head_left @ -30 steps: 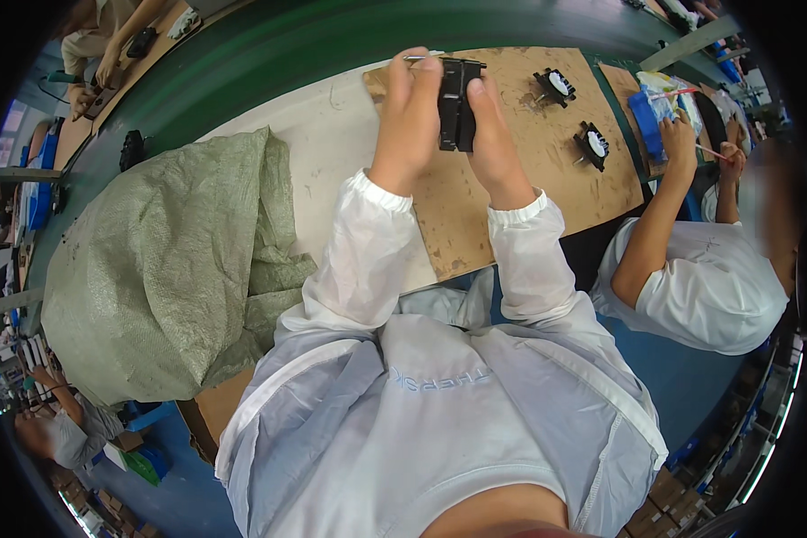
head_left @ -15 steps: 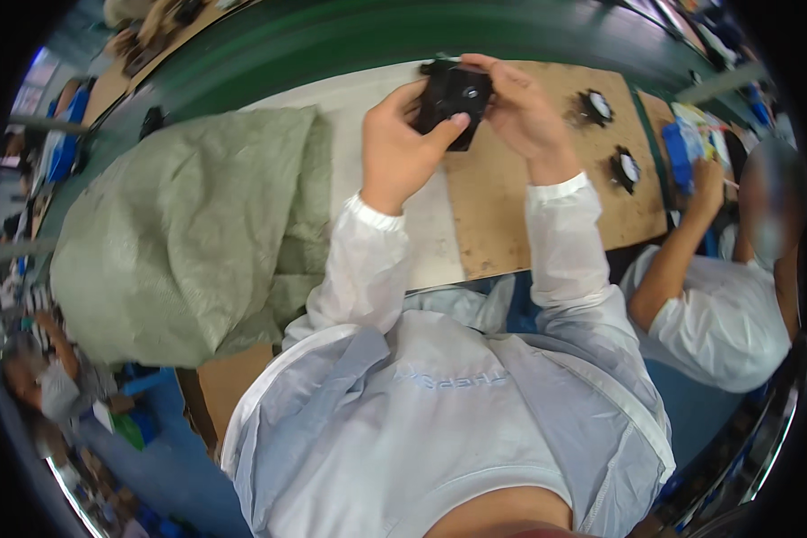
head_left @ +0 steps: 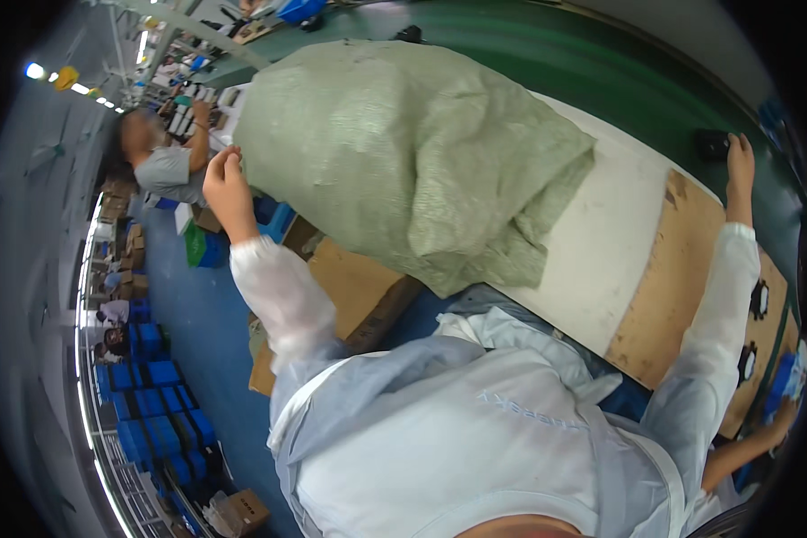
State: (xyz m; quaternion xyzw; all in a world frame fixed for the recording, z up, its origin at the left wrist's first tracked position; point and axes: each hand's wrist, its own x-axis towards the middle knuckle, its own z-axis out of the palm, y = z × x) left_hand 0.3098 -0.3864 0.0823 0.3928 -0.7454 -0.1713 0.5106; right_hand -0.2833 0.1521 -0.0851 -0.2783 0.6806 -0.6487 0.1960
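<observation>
Hands far apart: left hand (head_left: 227, 184) pinching edge of green woven sack (head_left: 403, 152) lying on bench (head_left: 601, 260); right hand (head_left: 740, 166) fingers loosely bent, touching small black part (head_left: 714, 143) at far edge. Risk, judged: one-handed tug slides sack off bench; unwatched part gets knocked onto green belt (head_left: 601, 63).

Mount: one view only, a wide fisheye camera worn on the person's head.
Direction: looks steeply down over the person's own chest and both sleeves, and is swung toward the person's left.
Nearness: the torso fills the lower middle; the left hand (head_left: 229, 188) and right hand (head_left: 740, 166) sit far out toward the rim.
Reach: green woven sack (head_left: 403, 152), workbench (head_left: 601, 233), blue floor (head_left: 197, 323).
Distortion: straight edges bow near the dark circular border.
</observation>
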